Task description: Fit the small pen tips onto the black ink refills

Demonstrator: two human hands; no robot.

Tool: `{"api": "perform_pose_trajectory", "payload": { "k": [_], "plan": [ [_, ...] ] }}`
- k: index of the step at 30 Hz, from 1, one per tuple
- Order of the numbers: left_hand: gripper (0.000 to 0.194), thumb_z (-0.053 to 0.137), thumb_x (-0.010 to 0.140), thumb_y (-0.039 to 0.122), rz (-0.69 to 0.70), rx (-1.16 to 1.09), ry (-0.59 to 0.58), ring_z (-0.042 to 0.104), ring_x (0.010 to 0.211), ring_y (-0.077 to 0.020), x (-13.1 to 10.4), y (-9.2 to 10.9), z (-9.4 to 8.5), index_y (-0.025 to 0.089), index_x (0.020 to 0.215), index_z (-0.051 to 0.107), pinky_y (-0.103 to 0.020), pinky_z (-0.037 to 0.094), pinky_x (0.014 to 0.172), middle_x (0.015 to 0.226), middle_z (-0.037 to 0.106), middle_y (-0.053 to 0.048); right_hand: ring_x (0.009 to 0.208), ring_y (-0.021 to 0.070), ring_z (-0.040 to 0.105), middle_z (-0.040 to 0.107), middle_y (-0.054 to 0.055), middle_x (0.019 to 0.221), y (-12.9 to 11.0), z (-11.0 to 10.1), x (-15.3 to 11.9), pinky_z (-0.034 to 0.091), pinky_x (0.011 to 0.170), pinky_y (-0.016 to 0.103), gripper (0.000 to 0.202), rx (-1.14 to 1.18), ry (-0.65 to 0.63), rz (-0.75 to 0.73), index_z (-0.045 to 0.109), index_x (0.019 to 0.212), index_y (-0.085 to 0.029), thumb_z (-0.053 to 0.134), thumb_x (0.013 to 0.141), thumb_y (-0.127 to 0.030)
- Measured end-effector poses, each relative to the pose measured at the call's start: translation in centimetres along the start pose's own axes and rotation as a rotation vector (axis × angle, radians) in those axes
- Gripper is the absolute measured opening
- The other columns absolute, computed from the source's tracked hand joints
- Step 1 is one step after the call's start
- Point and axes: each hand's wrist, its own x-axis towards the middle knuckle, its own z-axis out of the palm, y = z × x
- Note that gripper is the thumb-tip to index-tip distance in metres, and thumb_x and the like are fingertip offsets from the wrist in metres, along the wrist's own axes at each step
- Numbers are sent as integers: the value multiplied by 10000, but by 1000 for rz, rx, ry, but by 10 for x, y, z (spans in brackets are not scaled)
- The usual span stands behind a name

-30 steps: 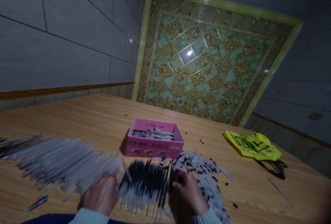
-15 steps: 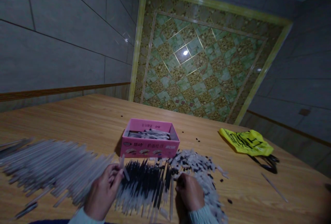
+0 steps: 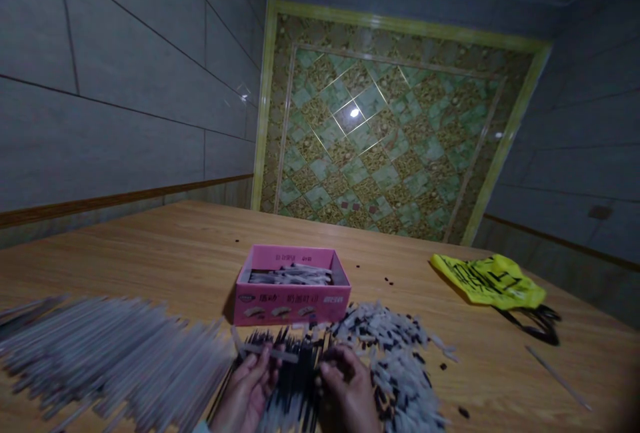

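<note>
My left hand (image 3: 253, 383) is closed on a pale translucent pen tube (image 3: 283, 355), which lies nearly level across the fingers. A second pale piece sticks up at the hand's left side. Close by on the right, my right hand (image 3: 350, 386) has its thumb and fingers curled together; what they hold, if anything, is hidden. Under and between the hands lies a row of thin dark-tipped pen refills (image 3: 295, 386), partly covered. Left of them is a wide heap of long clear pen tubes (image 3: 115, 360). Small white and black pen caps (image 3: 385, 326) are piled on the right.
Just beyond my hands stands an open pink box (image 3: 293, 303) with pens or similar sticks (image 3: 293, 274) in it. A yellow bag (image 3: 493, 280) with dark straps and a lone thin stick (image 3: 557, 376) lie at the right. Walls border the wooden table (image 3: 165, 246).
My left hand has moved right, and the tube in it has turned from steep to nearly level. My right hand has shifted left toward it, over the dark refills. The view has tilted up.
</note>
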Motion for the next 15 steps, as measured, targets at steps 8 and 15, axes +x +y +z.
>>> {"api": "perform_pose_trajectory", "payload": {
  "k": [8,15],
  "plan": [
    [287,660,700,251,-2,63,-76,619,644,-106,-10,12,-7,168,971,612,-175,476,503,760,682,-13,843,224,602,673,78,880,-11,-16,-3,421,732,285,234,-833,72,-151,624,913,-171,508,710,-158],
    [335,666,680,334,33,186,-71,594,712,-117,-16,10,-6,172,972,638,-179,458,567,779,670,-16,818,200,599,648,74,878,-23,-33,3,389,693,240,218,-1297,141,-126,612,916,-186,479,746,-159]
  ]
}}
